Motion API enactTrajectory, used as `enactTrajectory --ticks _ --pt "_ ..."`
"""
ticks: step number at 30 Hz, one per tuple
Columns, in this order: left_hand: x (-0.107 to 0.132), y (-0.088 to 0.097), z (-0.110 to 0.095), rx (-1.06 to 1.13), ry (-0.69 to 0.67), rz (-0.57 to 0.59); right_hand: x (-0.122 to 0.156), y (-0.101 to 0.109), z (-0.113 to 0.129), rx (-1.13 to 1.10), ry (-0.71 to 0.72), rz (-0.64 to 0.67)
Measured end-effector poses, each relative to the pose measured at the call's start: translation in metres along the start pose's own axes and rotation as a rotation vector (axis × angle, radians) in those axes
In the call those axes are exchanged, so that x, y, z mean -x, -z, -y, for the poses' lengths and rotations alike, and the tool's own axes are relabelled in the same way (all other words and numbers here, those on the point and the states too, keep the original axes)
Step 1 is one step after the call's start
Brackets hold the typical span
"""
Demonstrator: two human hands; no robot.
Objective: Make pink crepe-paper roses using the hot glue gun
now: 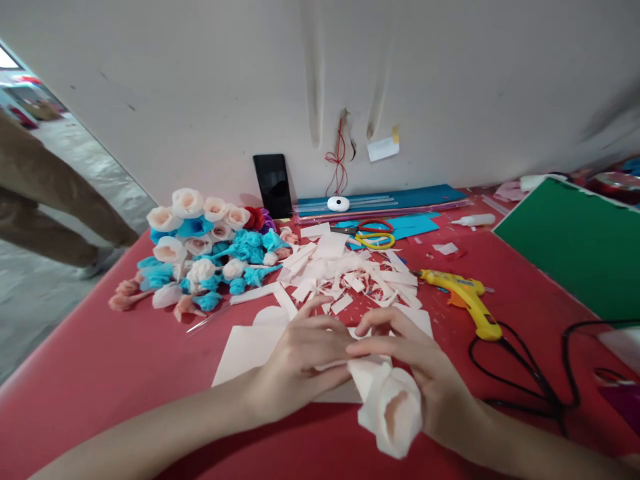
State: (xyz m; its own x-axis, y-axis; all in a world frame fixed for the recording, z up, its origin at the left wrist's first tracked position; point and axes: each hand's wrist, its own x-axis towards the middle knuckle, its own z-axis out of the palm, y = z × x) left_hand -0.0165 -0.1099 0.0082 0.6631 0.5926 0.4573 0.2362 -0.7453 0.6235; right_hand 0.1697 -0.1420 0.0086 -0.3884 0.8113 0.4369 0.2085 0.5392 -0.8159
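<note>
Head: left hand point(300, 363), right hand point(425, 377) pinch paper rose point(393, 410) at its edge.

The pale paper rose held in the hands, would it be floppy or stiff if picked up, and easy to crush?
Probably soft and floppy: the paper rose sags in loose folds below the right hand. Likely very light, being thin sheet. It seems easy to crush, and might unroll if released.

Even, soft daylight; blurred, stretched edges; faint shadows.
</note>
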Motion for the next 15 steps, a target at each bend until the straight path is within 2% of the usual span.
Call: enactTrajectory --ticks 7,10,12,15 --pt "0.001 -0.006 0.006 -0.004 -0.026 0.011 0.000 -0.002 -0.001 -0.037 -0.047 -0.064" --pt "-0.006 0.005 0.009 -0.110 0.010 0.028 -0.005 0.008 0.006 -0.033 -0.117 -0.126" --pt "-0.012 0.021 0.013 -0.219 0.073 0.110 -0.006 0.016 0.008 0.001 -0.158 -0.182" --pt "-0.016 0.049 0.022 -0.341 0.309 0.335 -0.002 0.023 0.004 0.098 -0.235 -0.259"
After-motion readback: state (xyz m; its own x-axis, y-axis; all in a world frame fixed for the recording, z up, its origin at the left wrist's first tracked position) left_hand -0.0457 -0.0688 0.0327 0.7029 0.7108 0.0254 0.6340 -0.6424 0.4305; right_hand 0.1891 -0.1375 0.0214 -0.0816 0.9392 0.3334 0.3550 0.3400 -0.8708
